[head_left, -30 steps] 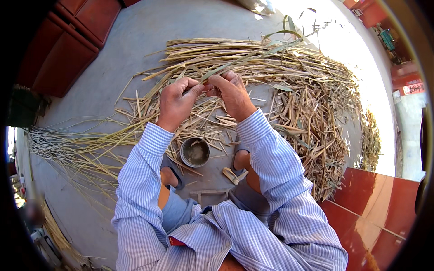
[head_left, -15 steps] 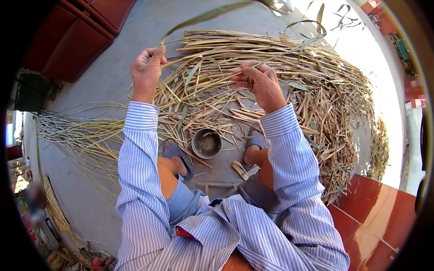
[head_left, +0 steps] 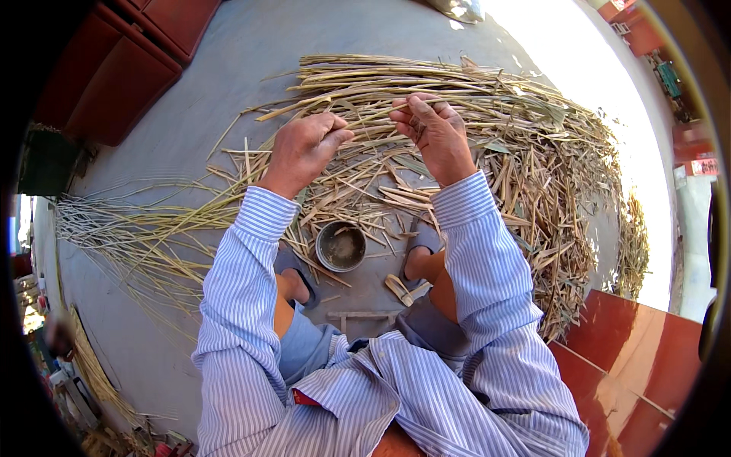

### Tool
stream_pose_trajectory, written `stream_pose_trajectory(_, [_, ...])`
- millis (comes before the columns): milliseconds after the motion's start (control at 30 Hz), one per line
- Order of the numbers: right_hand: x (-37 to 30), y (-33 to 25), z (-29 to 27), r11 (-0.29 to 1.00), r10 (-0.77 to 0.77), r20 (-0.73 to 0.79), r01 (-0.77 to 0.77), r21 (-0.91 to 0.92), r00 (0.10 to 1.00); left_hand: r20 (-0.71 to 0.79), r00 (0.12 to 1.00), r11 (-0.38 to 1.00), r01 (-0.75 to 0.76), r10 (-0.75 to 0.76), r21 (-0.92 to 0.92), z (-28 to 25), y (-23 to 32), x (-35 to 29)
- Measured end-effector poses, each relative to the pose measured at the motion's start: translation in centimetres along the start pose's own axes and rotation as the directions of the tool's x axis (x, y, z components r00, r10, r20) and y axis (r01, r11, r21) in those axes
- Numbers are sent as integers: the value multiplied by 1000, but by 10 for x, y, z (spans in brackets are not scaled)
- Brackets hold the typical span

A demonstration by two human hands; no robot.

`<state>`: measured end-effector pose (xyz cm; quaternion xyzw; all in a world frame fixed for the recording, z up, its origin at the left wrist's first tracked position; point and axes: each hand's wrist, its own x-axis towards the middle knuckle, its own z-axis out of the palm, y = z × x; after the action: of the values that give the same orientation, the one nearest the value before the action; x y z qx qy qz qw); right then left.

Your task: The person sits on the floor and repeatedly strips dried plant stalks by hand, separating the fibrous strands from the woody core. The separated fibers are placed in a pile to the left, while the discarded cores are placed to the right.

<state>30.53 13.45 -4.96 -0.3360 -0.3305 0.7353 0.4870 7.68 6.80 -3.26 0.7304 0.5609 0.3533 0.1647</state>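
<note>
Between my two hands runs a thin yellow-green reed stalk [head_left: 381, 117], held over the heap. My right hand [head_left: 435, 135] pinches it between thumb and fingertips, palm side partly showing. My left hand [head_left: 306, 152] is closed, its thumb and forefinger pressed together at the stalk's left part; the exact grip is partly hidden. Beneath both hands lies a large pile of long reed stalks [head_left: 365, 70]. Dry peeled husks and leaves [head_left: 552, 228] spread to the right and toward my feet.
A round metal bowl [head_left: 340, 246] with some liquid stands between my sandalled feet. Thin pale stalks [head_left: 129, 221] fan out at left. A dark red cabinet [head_left: 126, 76] is at far left, red tiles [head_left: 632, 335] at near right. A low stool edge [head_left: 365, 314] shows before me.
My left hand has come right and nearer, close to my right hand. The long green leaf blade it held is no longer in it. My right hand has barely moved.
</note>
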Motion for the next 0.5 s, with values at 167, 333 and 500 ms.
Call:
stream_pose_trajectory(167, [5, -16, -23, 990, -128, -128, 134, 37, 984, 53, 977, 979, 203, -204, 29, -26, -18, 5])
stream_pose_trajectory(333, [-2, -13, -15, 989, -145, -117, 145, -8, 983, -87, 995, 999, 48, -45, 24, -22, -17, 4])
stream_pose_trajectory(500, [-14, 1, 9, 992, -68, -7, 67, -105, 998, -97, 994, 999, -49, 47, -11, 2, 12, 15])
